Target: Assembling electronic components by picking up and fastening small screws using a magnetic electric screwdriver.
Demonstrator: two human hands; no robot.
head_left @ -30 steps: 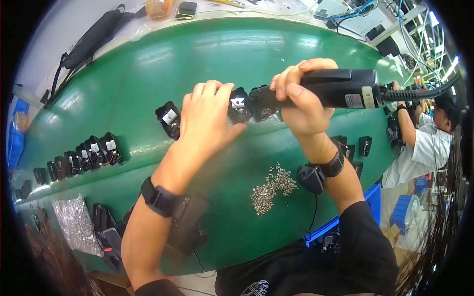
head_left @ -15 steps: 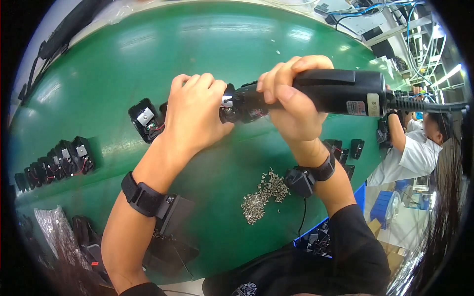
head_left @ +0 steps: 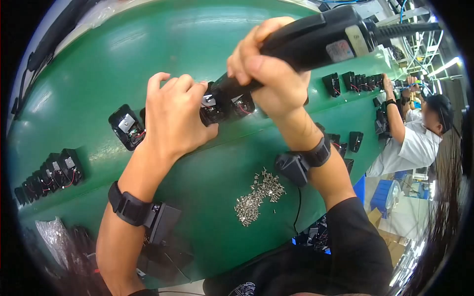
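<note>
A black corded electric screwdriver [head_left: 316, 42] is gripped in my right hand [head_left: 276, 81], its body tilted up to the right. The tool's nose points down-left to a small black plastic housing [head_left: 212, 111] with a metal plate and wires inside. My left hand [head_left: 175, 116] closes round that housing, hiding much of it; the tip of the tool is hard to make out. Left of my hand lies another open housing [head_left: 127, 127] with a silver plate and red wire. One more [head_left: 243, 105] sits just right of the held one, below the tool.
A pile of small silver screws [head_left: 259, 197] lies on the green table [head_left: 207, 172]. Rows of black housings stand at the left [head_left: 59, 170] and far right [head_left: 358, 81]. A clear plastic bag [head_left: 54, 237] is at lower left. A co-worker [head_left: 414, 133] in white works at the right.
The rear of the screwdriver has swung up, so the tool is more tilted. Both hands appear shifted left in the view. More housings show at the far right.
</note>
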